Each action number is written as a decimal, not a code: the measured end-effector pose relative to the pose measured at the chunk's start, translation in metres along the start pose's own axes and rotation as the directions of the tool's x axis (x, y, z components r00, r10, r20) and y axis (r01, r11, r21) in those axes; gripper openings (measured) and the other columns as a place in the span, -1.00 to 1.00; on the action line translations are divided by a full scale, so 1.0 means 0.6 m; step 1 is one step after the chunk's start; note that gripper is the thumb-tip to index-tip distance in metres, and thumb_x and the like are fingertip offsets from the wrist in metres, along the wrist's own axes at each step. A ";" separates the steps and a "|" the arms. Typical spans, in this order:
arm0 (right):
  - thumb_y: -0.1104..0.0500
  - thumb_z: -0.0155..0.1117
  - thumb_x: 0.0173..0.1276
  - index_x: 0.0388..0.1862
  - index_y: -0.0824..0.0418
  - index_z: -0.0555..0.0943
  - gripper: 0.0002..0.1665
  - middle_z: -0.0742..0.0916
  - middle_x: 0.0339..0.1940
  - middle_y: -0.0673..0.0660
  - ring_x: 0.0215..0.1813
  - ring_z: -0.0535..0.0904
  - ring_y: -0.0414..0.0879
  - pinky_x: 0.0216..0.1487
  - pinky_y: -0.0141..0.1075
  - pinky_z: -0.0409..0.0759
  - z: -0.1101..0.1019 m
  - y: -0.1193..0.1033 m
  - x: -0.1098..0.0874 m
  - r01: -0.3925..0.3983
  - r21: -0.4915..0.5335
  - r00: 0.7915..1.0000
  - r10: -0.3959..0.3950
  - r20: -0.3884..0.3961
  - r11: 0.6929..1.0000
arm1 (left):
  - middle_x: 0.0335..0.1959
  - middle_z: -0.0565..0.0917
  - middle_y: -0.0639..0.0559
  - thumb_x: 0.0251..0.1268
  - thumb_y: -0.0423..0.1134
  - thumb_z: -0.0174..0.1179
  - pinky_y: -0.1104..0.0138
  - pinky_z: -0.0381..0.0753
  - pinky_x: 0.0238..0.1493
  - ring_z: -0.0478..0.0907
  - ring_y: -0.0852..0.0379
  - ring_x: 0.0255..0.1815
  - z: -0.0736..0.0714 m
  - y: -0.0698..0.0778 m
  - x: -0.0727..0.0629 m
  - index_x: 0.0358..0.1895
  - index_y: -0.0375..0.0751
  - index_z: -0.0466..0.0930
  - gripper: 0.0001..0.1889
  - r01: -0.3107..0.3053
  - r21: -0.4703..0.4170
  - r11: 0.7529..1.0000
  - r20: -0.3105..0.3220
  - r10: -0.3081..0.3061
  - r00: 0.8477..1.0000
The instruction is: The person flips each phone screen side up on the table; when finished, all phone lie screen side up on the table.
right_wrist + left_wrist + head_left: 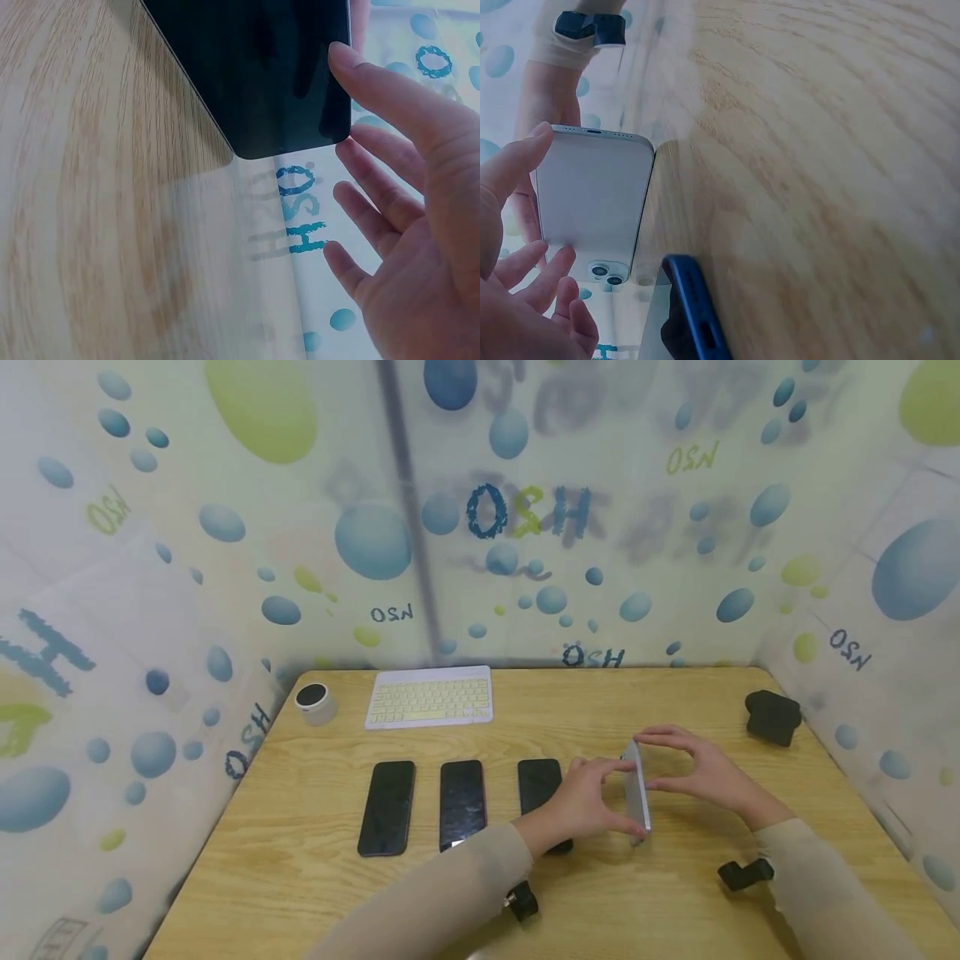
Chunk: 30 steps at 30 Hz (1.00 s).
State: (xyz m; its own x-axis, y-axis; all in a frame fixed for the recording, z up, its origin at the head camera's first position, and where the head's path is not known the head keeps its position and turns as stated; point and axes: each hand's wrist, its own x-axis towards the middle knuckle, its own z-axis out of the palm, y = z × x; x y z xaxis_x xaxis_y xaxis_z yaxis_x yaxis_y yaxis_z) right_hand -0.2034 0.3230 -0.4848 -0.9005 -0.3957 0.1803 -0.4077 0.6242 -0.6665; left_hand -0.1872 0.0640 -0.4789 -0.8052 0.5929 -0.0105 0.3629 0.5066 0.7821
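Note:
A smartphone (636, 793) with a pale back stands on its long edge, held between both hands. My left hand (581, 802) grips it from the left, its thumb at the near end and fingers at the back; the left wrist view shows the back and camera lenses of the smartphone (592, 187). From the right, my right hand (701, 772) pinches the far end, thumb on the dark screen side and fingertips at the end corner of the smartphone (277, 75). Another dark phone (536, 781) lies face up, partly hidden behind my left hand and forearm.
Two more dark phones, one at far left (387, 808) and one in the middle (462, 802), lie in a row on the wooden table. Behind them are a white keyboard (429, 697) and a white cylinder (316, 704). A black object (772, 718) sits at back right.

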 end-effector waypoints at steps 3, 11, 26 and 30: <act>0.00 0.61 0.19 0.44 -0.01 0.55 -0.19 0.56 0.45 0.14 0.46 0.39 0.04 0.30 0.42 0.38 0.002 -0.002 0.002 0.009 0.001 1.000 -0.009 -0.001 1.000 | 0.43 0.51 0.34 -0.07 0.15 0.63 0.43 0.48 0.05 0.41 0.15 0.15 -0.004 -0.004 0.000 0.49 0.23 0.43 -0.06 -0.026 -0.003 1.000 0.004 0.026 1.000; 0.01 0.61 0.21 0.45 -0.05 0.53 -0.18 0.53 0.49 0.19 0.49 0.36 0.02 0.31 0.44 0.36 0.009 -0.003 0.006 0.018 0.024 1.000 -0.018 0.006 1.000 | 0.45 0.50 0.30 -0.04 0.12 0.63 0.43 0.47 0.09 0.46 0.09 0.19 -0.013 -0.011 -0.005 0.49 0.15 0.44 -0.07 -0.066 0.020 0.998 0.012 0.066 0.998; 0.03 0.65 0.14 0.41 0.08 0.56 -0.16 0.63 0.40 0.19 0.44 0.44 0.29 0.35 0.33 0.38 0.021 0.018 0.005 0.007 -0.023 0.998 -0.005 0.055 1.000 | 0.44 0.52 0.29 -0.03 0.07 0.63 0.38 0.49 0.13 0.45 0.04 0.22 -0.025 -0.020 -0.020 0.48 0.13 0.46 -0.10 -0.043 -0.001 0.999 0.000 0.043 0.999; 0.03 0.68 0.10 0.38 0.12 0.58 -0.16 0.65 0.37 0.16 0.43 0.46 0.26 0.37 0.29 0.36 0.027 0.027 0.007 0.032 -0.034 0.997 -0.030 0.076 0.999 | 0.43 0.53 0.28 -0.03 0.07 0.64 0.40 0.48 0.11 0.43 0.05 0.21 -0.028 -0.021 -0.024 0.47 0.12 0.47 -0.10 -0.026 0.000 1.000 -0.003 0.026 1.000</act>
State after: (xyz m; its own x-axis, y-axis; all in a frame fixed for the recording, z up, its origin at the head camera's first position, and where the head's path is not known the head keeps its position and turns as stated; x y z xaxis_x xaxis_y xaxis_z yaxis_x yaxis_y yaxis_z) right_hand -0.2112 0.3207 -0.5064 -0.8739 -0.4641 0.1444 -0.4414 0.6333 -0.6357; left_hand -0.1879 0.0386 -0.4780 -0.7970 0.6039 0.0118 0.3839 0.4913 0.7818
